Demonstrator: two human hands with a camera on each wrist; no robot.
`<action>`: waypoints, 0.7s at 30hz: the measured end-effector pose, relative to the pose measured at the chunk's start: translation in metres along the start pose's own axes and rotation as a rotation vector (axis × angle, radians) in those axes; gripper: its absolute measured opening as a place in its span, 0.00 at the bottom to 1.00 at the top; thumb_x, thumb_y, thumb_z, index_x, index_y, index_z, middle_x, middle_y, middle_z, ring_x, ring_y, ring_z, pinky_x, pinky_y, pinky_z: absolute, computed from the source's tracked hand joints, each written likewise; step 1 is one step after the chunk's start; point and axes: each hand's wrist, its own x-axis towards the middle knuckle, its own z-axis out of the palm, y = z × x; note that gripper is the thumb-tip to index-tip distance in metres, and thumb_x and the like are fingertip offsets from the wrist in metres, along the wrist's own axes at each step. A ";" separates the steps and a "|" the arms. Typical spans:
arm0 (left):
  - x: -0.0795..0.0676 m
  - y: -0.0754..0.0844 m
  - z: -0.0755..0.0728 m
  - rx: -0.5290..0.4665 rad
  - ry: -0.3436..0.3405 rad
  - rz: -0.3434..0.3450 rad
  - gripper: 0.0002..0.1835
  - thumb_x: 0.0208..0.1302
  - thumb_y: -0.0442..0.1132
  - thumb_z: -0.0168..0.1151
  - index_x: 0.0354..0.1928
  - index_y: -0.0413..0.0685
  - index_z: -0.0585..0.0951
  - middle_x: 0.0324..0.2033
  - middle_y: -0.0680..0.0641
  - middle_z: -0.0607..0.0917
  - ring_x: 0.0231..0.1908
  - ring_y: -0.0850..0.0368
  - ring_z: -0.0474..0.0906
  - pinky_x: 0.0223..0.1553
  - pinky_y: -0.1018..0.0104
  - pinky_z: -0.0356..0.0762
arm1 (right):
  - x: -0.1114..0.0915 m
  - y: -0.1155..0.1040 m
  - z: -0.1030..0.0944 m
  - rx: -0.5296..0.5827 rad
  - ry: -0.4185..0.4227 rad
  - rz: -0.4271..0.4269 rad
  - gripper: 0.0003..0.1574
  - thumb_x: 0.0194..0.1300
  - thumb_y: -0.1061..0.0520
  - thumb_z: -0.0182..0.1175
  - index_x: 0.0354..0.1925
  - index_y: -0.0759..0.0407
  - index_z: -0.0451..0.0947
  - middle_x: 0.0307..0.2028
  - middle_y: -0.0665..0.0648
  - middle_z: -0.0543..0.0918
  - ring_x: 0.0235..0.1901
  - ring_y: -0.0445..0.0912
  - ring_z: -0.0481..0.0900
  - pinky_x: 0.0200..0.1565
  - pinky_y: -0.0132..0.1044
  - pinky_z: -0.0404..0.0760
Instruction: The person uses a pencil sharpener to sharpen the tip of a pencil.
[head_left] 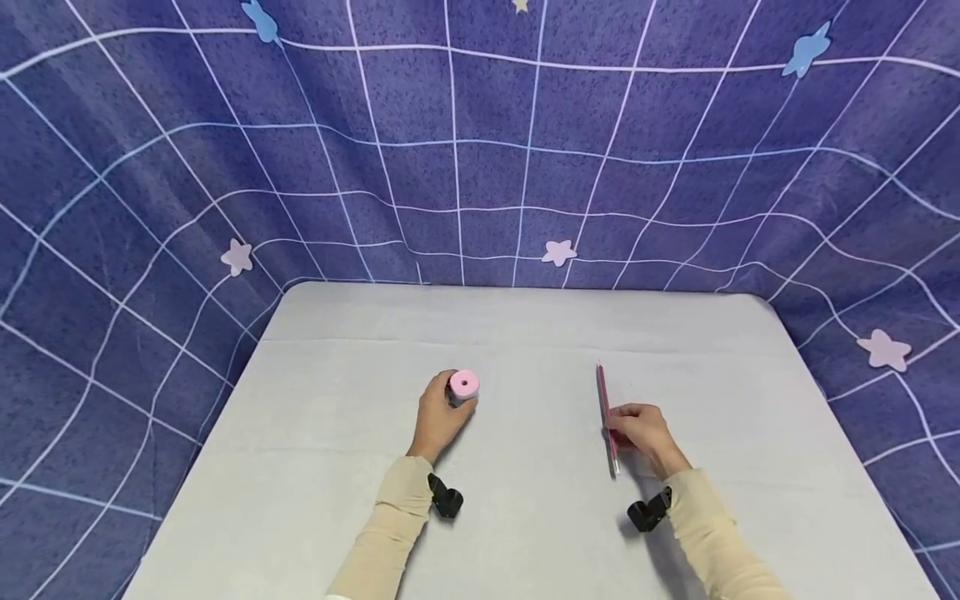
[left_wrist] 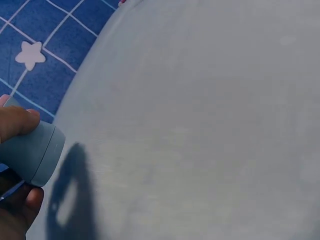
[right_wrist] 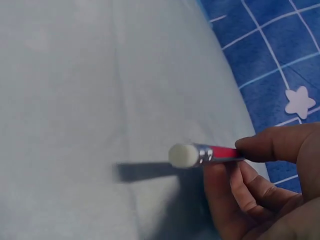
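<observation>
On the left side of the table, my left hand (head_left: 438,419) grips a small round pencil sharpener (head_left: 465,385). Its pink top has a dark hole in the middle and faces up. The left wrist view shows its pale lower body (left_wrist: 32,152) between thumb and fingers, with a shadow beside it. My right hand (head_left: 639,427) pinches a red pencil (head_left: 603,392) between thumb and fingertips, to the right of the sharpener. The pencil's white eraser (right_wrist: 183,156) and silver band point toward the right wrist camera, and its other end points to the back of the table.
A white cloth (head_left: 525,525) with faint creases covers the table. Behind it and at both sides hangs a blue curtain (head_left: 495,175) with a grid and star pattern. Small black cameras (head_left: 447,502) sit on both wrists.
</observation>
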 end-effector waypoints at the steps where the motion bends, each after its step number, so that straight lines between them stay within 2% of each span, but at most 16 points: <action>1: 0.001 0.001 -0.002 -0.002 0.004 0.002 0.27 0.51 0.33 0.71 0.54 0.37 0.75 0.46 0.36 0.80 0.48 0.42 0.78 0.49 0.48 0.76 | -0.001 -0.001 -0.001 0.031 -0.017 -0.003 0.23 0.58 0.64 0.59 0.50 0.79 0.73 0.29 0.55 0.83 0.24 0.39 0.79 0.29 0.31 0.82; 4: 0.005 0.007 -0.009 0.012 0.013 0.002 0.27 0.50 0.34 0.71 0.54 0.39 0.75 0.45 0.38 0.80 0.46 0.45 0.78 0.46 0.52 0.77 | -0.003 -0.006 -0.006 0.101 -0.074 -0.014 0.26 0.59 0.64 0.57 0.53 0.80 0.70 0.27 0.52 0.82 0.25 0.39 0.79 0.30 0.32 0.81; 8: 0.012 0.020 -0.018 0.005 0.014 0.013 0.27 0.49 0.34 0.72 0.53 0.40 0.75 0.45 0.40 0.78 0.46 0.46 0.77 0.45 0.55 0.76 | -0.007 -0.017 -0.013 0.110 -0.099 -0.040 0.26 0.61 0.63 0.56 0.55 0.78 0.68 0.29 0.49 0.81 0.28 0.40 0.79 0.31 0.33 0.81; 13: 0.018 0.036 -0.028 -0.016 0.027 0.061 0.28 0.46 0.33 0.72 0.52 0.40 0.75 0.46 0.39 0.77 0.47 0.45 0.76 0.46 0.53 0.75 | -0.012 -0.032 -0.018 0.057 -0.047 -0.107 0.24 0.59 0.64 0.56 0.53 0.75 0.70 0.29 0.48 0.79 0.29 0.41 0.79 0.31 0.35 0.80; 18: 0.021 0.043 -0.035 -0.001 0.028 0.075 0.27 0.45 0.34 0.73 0.51 0.40 0.76 0.45 0.40 0.77 0.47 0.46 0.76 0.51 0.52 0.74 | -0.015 -0.042 -0.020 -0.011 0.012 -0.203 0.23 0.57 0.65 0.57 0.51 0.75 0.74 0.25 0.43 0.77 0.24 0.35 0.74 0.27 0.29 0.76; 21: 0.023 0.044 -0.039 0.018 0.027 0.098 0.27 0.45 0.35 0.73 0.51 0.40 0.76 0.44 0.40 0.76 0.47 0.45 0.76 0.52 0.52 0.74 | -0.017 -0.046 -0.021 -0.069 0.051 -0.276 0.20 0.56 0.67 0.58 0.48 0.75 0.77 0.23 0.43 0.77 0.22 0.33 0.72 0.25 0.27 0.74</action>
